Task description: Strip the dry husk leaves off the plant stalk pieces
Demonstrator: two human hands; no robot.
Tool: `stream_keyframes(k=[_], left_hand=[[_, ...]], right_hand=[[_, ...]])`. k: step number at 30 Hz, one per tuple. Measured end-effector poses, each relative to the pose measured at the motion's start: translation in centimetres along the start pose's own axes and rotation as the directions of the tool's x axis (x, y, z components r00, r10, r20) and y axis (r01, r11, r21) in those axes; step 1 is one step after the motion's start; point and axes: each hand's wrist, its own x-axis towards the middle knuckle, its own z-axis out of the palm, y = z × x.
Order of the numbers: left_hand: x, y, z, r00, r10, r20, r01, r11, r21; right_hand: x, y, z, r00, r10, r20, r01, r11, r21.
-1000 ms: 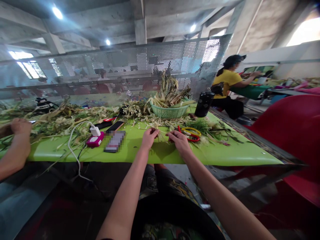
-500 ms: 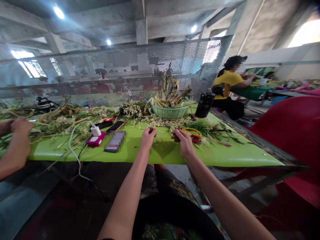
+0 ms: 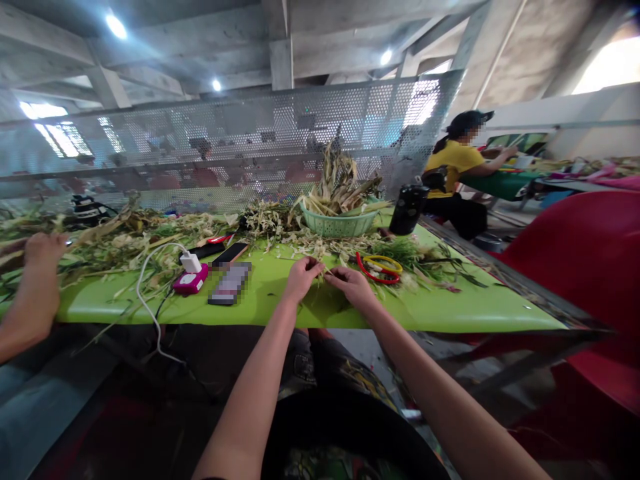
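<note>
The fingers (image 3: 316, 268) of the left hand (image 3: 300, 279) are pressed together and pinch a thin pale strand (image 3: 327, 271) of plant material. The fingers of the right hand (image 3: 354, 283) are also close together, at the other side of this strand, so it lies in the small gap between the two hands, just above the green bench (image 3: 265, 308). The exact contact of the fingertips is too small to see.

Just beside the right hand, red and yellow loop-shaped handles (image 3: 367, 271) lie near some green stems (image 3: 400, 251). Behind the hands there are pale plant scraps (image 3: 280, 233), and then a light green basket (image 3: 340, 227), which is full of dry leaves (image 3: 340, 180). A black bottle (image 3: 409, 212) stands to the right of it.

To the left of the left hand lie two phones (image 3: 231, 254), near a magenta power block (image 3: 191, 281) with a white plug in it. Farther left, another person's hand (image 3: 43, 252) is over the plant pile. At the right, well apart, a person in a yellow shirt (image 3: 456, 160) sits beyond a red chair (image 3: 575, 247).
</note>
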Motion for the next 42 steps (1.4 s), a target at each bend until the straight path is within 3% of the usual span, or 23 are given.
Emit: stream_keyframes(k=[10, 16, 25, 34, 42], left_hand=[[-0.17, 0.48, 0.14, 0.990, -0.134, 0.049, 0.140, 0.975, -0.172], [-0.16, 0.51, 0.03, 0.989, -0.145, 0.013, 0.144, 0.956, -0.255], [-0.08, 0.10, 0.47, 0.993, -0.104, 0.054, 0.114, 0.966, -0.232], [0.09, -0.34, 0.47, 1.000, 0.015, -0.024, -0.018, 0.994, -0.108], [-0.06, 0.42, 0.56, 0.998, -0.063, 0.015, 0.065, 0.985, -0.163]], right_hand=[[0.12, 0.62, -0.26, 0.998, 0.017, 0.056, -0.017, 1.000, -0.006], [-0.06, -0.01, -0.16, 0.998, 0.018, 0.067, -0.019, 1.000, 0.010], [0.00, -0.19, -0.12, 0.999, -0.015, 0.029, 0.015, 1.000, 0.013], [0.03, 0.13, -0.23, 0.998, -0.062, -0.018, 0.061, 0.994, -0.093], [-0.22, 0.15, -0.16, 0.998, -0.055, -0.035, 0.051, 0.995, -0.087]])
